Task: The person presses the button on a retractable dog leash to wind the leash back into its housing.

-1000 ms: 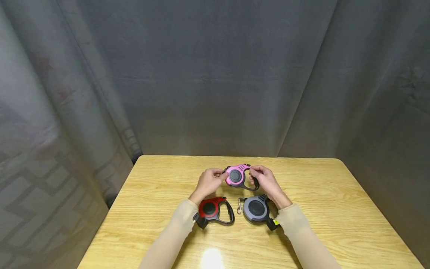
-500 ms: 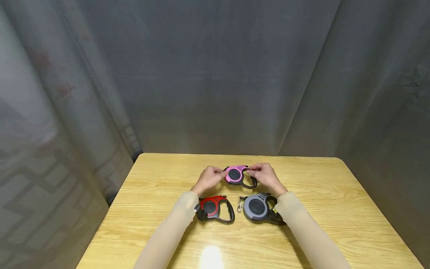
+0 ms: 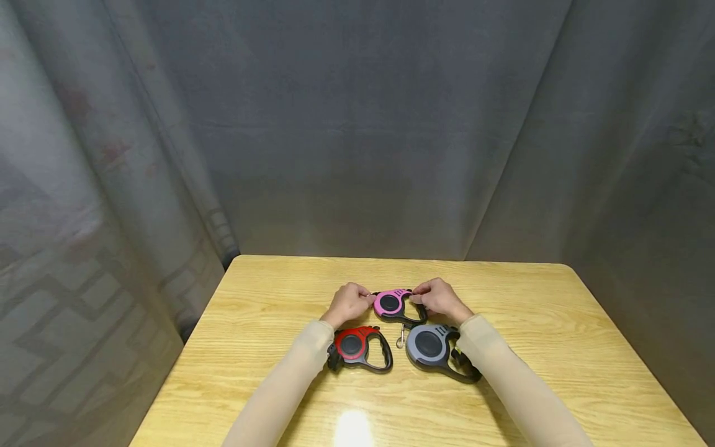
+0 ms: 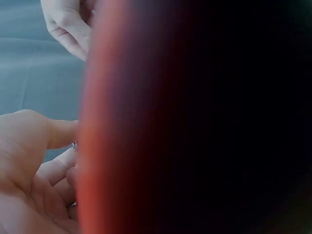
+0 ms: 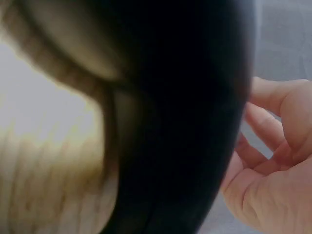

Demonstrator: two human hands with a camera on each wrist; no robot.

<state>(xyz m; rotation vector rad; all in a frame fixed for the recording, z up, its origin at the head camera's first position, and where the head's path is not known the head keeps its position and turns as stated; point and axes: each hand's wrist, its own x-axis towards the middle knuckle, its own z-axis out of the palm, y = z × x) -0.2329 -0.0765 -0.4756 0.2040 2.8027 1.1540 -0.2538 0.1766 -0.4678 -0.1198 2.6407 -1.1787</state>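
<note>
A pink retractable dog leash [image 3: 389, 302] with a black handle is between both hands in the head view. My left hand [image 3: 350, 303] pinches its left end, where a small metal glint [image 4: 74, 145] shows in the left wrist view. Thumb and fingers of my right hand [image 3: 440, 298] pinch the top of its handle. Below the left wrist lies a red retractable leash [image 3: 353, 343]; it blurs across much of the left wrist view. Beneath the right wrist is a grey retractable leash [image 3: 429, 343], its handle partly under the sleeve. Dark blur hides the right fingertips in the right wrist view.
All this is on a light wood table [image 3: 268, 323] with rounded far corners. A metal clip [image 3: 400, 338] rests between the red and grey leashes. Grey curtains [image 3: 357, 155] hang behind the table and along both sides.
Both hands have brought the pink leash lower and nearer the other two. The grey leash has turned a little, its handle swinging down and right. The red one stays nearly still.
</note>
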